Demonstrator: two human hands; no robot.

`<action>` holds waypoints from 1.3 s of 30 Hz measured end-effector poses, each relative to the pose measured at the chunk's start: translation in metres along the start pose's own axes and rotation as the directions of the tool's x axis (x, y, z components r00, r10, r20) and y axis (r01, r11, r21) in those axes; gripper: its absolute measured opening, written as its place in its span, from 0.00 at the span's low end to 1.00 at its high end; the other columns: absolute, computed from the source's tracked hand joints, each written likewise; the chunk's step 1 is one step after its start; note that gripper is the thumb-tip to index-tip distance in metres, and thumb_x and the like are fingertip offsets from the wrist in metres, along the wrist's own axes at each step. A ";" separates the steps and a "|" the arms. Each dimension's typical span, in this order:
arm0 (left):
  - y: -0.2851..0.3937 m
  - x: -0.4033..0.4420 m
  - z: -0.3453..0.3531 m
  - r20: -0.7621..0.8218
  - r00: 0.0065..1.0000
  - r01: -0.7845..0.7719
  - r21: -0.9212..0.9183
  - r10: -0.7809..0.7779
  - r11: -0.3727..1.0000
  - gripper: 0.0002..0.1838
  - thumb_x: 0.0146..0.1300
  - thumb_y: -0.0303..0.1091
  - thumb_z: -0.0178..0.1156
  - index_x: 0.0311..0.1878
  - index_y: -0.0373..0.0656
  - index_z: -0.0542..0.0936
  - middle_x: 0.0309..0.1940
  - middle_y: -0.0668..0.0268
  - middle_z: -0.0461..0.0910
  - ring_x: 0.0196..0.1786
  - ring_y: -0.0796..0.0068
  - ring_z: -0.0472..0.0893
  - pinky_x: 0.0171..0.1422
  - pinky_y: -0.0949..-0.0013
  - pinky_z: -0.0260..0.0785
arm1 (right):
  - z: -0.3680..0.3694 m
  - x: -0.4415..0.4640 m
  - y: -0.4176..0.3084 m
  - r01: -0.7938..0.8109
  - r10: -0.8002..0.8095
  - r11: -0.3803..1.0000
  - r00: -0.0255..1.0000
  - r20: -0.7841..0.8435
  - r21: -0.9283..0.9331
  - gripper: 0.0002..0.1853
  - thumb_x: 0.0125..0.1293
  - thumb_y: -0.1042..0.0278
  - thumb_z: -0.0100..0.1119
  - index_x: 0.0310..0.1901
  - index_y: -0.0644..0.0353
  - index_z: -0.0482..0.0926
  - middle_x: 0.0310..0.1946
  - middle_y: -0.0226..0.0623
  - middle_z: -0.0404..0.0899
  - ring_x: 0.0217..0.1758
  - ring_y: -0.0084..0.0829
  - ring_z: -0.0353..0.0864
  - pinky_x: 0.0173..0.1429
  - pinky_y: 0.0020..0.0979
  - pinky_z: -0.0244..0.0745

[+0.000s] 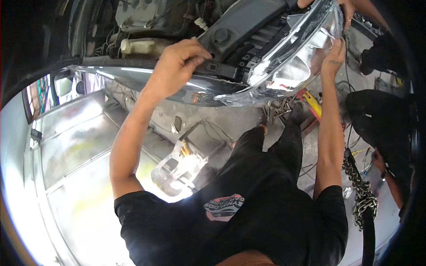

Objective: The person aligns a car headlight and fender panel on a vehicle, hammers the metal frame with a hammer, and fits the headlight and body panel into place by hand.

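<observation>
Left hand [177, 64] pinching thumb and fingertips together over black plastic trim [222, 70] beside dark glossy curved body panel [133, 79]; cannot tell whether holding anything. Right hand [335, 57] resting near-straight fingers against large clear-lensed headlight [289, 70], sitting at car's corner. Another person's hand [349, 11] touching headlight's far end.

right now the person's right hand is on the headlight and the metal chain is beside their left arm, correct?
Wrong side: the head view shows the metal chain beside the person's right arm. The right hand is on the headlight, as you say.
</observation>
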State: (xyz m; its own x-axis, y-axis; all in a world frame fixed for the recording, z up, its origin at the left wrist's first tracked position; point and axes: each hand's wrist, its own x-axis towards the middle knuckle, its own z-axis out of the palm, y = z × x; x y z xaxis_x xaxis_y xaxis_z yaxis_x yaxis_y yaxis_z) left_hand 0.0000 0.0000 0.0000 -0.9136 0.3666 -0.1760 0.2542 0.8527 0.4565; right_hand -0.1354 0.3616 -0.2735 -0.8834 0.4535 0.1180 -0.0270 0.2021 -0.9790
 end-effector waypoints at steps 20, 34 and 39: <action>0.004 0.004 0.020 -0.130 0.983 -0.089 0.269 0.128 0.959 0.07 0.57 0.34 0.72 0.39 0.47 0.89 0.38 0.69 0.81 0.50 0.64 0.77 0.58 0.59 0.64 | 0.017 0.007 0.045 0.239 -0.251 0.953 0.967 -0.048 -0.185 0.29 0.83 0.47 0.44 0.67 0.66 0.76 0.60 0.57 0.81 0.62 0.51 0.80 0.68 0.41 0.70; 0.022 0.017 0.021 -0.044 0.995 -0.079 0.236 0.092 0.969 0.04 0.58 0.24 0.68 0.37 0.42 0.86 0.35 0.66 0.79 0.43 0.61 0.74 0.53 0.60 0.61 | -0.057 -0.019 0.039 -0.056 0.076 0.981 0.992 -0.100 0.186 0.30 0.82 0.51 0.46 0.73 0.68 0.68 0.68 0.48 0.78 0.70 0.41 0.76 0.73 0.34 0.68; 0.020 0.021 0.020 -0.050 0.992 -0.099 0.259 0.115 0.961 0.04 0.58 0.25 0.68 0.37 0.43 0.86 0.35 0.65 0.80 0.44 0.60 0.75 0.54 0.59 0.61 | 0.002 -0.053 0.021 0.050 -0.018 0.955 0.994 -0.110 0.293 0.31 0.83 0.56 0.46 0.76 0.73 0.62 0.75 0.57 0.67 0.80 0.48 0.64 0.82 0.38 0.56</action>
State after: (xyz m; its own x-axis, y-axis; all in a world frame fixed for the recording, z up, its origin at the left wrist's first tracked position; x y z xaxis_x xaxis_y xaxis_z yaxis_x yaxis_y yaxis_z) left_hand -0.0076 0.0325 -0.0117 -0.8929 0.4433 -0.0786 0.4164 0.8795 0.2303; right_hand -0.0903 0.3397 -0.3004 -0.8261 0.5422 0.1532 -0.2066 -0.0385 -0.9777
